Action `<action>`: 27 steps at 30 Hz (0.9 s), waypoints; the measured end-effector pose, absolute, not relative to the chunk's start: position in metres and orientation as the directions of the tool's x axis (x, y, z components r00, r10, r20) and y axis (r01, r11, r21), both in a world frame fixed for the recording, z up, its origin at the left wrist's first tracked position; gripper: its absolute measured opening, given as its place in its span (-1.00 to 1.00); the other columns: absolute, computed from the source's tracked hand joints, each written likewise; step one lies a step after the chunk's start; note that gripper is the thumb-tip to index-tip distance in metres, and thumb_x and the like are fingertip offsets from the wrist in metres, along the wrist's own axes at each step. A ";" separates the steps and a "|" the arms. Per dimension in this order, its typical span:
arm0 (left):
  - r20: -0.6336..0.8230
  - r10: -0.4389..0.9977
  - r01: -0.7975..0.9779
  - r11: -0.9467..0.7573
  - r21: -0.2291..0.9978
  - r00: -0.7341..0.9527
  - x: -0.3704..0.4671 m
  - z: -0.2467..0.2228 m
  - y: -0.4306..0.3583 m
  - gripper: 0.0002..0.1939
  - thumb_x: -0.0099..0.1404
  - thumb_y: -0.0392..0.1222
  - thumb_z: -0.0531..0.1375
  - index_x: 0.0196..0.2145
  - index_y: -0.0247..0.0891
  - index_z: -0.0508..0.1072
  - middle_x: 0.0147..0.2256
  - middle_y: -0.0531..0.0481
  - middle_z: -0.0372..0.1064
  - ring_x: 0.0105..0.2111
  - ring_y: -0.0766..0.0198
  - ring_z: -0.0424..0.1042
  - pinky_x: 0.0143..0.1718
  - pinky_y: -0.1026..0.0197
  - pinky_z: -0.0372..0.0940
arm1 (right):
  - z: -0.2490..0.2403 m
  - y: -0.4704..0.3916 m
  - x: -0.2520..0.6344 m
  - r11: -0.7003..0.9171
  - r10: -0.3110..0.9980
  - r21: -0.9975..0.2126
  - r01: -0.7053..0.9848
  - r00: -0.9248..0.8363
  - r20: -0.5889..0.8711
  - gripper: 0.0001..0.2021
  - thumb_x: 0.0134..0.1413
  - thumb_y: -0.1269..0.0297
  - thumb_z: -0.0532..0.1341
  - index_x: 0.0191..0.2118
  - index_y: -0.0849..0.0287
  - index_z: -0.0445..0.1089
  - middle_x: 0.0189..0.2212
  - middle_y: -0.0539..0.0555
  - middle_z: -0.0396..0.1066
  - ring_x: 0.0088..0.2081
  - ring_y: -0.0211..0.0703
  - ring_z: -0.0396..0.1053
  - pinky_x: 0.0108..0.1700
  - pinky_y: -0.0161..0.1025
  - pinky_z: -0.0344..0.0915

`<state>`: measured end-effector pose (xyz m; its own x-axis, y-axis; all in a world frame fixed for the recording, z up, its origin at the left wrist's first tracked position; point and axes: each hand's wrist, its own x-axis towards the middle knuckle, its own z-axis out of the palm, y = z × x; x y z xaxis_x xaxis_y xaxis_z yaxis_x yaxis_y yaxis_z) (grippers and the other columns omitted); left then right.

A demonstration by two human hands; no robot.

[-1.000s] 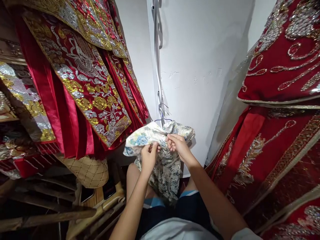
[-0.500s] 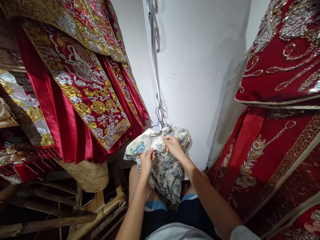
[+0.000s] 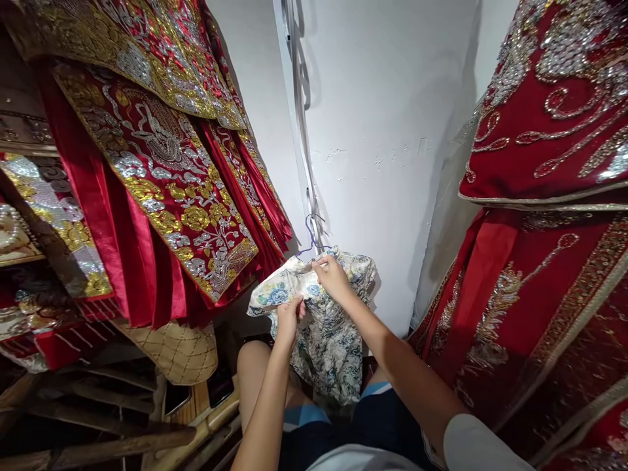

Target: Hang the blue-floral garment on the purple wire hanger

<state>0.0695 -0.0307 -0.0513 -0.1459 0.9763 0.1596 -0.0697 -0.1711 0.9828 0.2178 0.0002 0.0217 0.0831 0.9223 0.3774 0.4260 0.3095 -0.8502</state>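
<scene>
A cream dress with blue flowers (image 3: 326, 340) hangs in front of me on a thin purple hanger (image 3: 310, 237), its skirt falling between my knees. My left hand (image 3: 288, 320) pinches the fabric at the front of the chest, thumb on top. Higher up, near the collar, my right hand (image 3: 332, 278) has its fingertips closed on the dress's neckline. Whether a button or other fastener lies under the fingers is too small to tell.
Red costumes with gold and silver sequins (image 3: 196, 216) hang at the left. Another beaded red garment (image 3: 549, 157) hangs at the right. A bamboo seat (image 3: 199, 399) with phone-like objects stands low left. Behind the dress, a metal strip (image 3: 300, 118) runs along the white wall.
My right hand has shifted slightly up and left toward the collar. My left hand stays on the chest fabric, a little lower. The view has tilted slightly.
</scene>
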 end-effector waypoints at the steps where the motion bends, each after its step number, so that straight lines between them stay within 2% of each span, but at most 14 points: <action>1: 0.163 0.977 -0.067 -0.173 0.983 -0.137 0.070 -0.051 -0.032 -0.59 0.07 0.13 0.25 -0.69 -0.24 0.38 -0.69 0.06 0.23 -0.65 0.35 0.15 -0.55 0.25 0.09 | 0.022 0.001 0.218 0.319 0.915 -0.833 0.452 0.084 0.395 -0.78 0.23 0.06 0.14 -0.20 0.09 0.31 -0.58 -0.07 0.31 -0.55 -0.15 0.24 -0.46 -0.28 -0.01; 6: 0.187 0.979 -0.048 -0.191 0.981 -0.078 0.072 -0.048 -0.039 -0.58 0.09 0.15 0.25 -0.67 -0.24 0.41 -0.67 0.03 0.27 -0.62 0.32 0.21 -0.50 0.24 0.15 | 0.022 0.003 0.220 0.380 0.879 -0.756 0.532 0.047 0.475 -0.75 0.24 0.16 0.13 0.00 0.05 0.30 -0.62 -0.12 0.24 -0.55 -0.13 0.19 -0.46 -0.27 -0.08; 10: 0.200 0.978 -0.048 -0.203 0.978 -0.056 0.075 -0.048 -0.042 -0.56 0.10 0.18 0.24 -0.66 -0.23 0.42 -0.66 0.02 0.29 -0.61 0.30 0.23 -0.49 0.23 0.16 | 0.021 0.002 0.229 0.400 0.879 -0.727 0.559 -0.008 0.478 -0.87 0.25 0.18 0.11 -0.21 0.05 0.37 -0.70 -0.14 0.14 -0.61 -0.17 0.12 -0.46 -0.27 -0.10; 13: 0.197 0.978 -0.070 -0.202 0.977 -0.072 0.081 -0.049 -0.041 -0.55 0.14 0.20 0.21 -0.63 -0.23 0.41 -0.63 -0.01 0.33 -0.61 0.30 0.24 -0.50 0.22 0.17 | 0.022 -0.002 0.237 0.409 0.874 -0.717 0.565 -0.016 0.486 -0.79 0.30 0.20 0.04 -0.32 0.09 0.33 -0.65 -0.10 0.22 -0.58 -0.18 0.18 -0.44 -0.27 -0.06; 16: 0.190 0.978 -0.077 -0.196 0.977 -0.082 0.087 -0.050 -0.041 -0.53 0.16 0.21 0.19 -0.63 -0.23 0.42 -0.63 -0.02 0.33 -0.60 0.28 0.26 -0.48 0.22 0.20 | 0.024 -0.003 0.244 0.429 0.871 -0.717 0.550 -0.043 0.489 -0.80 0.33 0.21 0.00 -0.20 0.10 0.34 -0.58 -0.07 0.33 -0.53 -0.17 0.25 -0.42 -0.28 -0.02; 19: 0.184 0.981 -0.057 -0.187 0.981 -0.063 0.089 -0.050 -0.041 -0.52 0.14 0.24 0.23 -0.64 -0.23 0.44 -0.65 -0.02 0.32 -0.59 0.26 0.29 -0.47 0.21 0.22 | 0.025 0.001 0.248 0.443 0.879 -0.722 0.531 -0.100 0.466 -0.80 0.27 0.20 0.08 -0.04 0.06 0.32 -0.63 -0.14 0.30 -0.58 -0.18 0.21 -0.45 -0.30 -0.04; 23: 0.204 0.977 -0.034 -0.206 0.978 -0.054 0.084 -0.048 -0.045 -0.45 0.12 0.35 0.22 -0.59 -0.24 0.43 -0.63 -0.02 0.34 -0.61 0.26 0.29 -0.50 0.21 0.22 | 0.023 0.005 0.253 0.441 0.890 -0.734 0.517 -0.145 0.433 -0.89 0.21 0.19 0.13 -0.29 0.06 0.34 -0.74 -0.19 0.08 -0.67 -0.23 0.03 -0.49 -0.29 -0.13; 27: 0.285 0.954 -0.001 -0.287 0.958 -0.094 0.084 -0.043 -0.057 -0.38 0.21 0.40 0.11 -0.62 -0.24 0.37 -0.66 0.02 0.26 -0.64 0.30 0.25 -0.54 0.24 0.17 | 0.026 -0.010 0.256 0.456 0.883 -0.749 0.480 -0.140 0.447 -0.76 0.21 0.13 0.13 -0.46 0.07 0.22 -0.74 -0.18 -0.01 -0.67 -0.26 -0.04 -0.51 -0.28 -0.14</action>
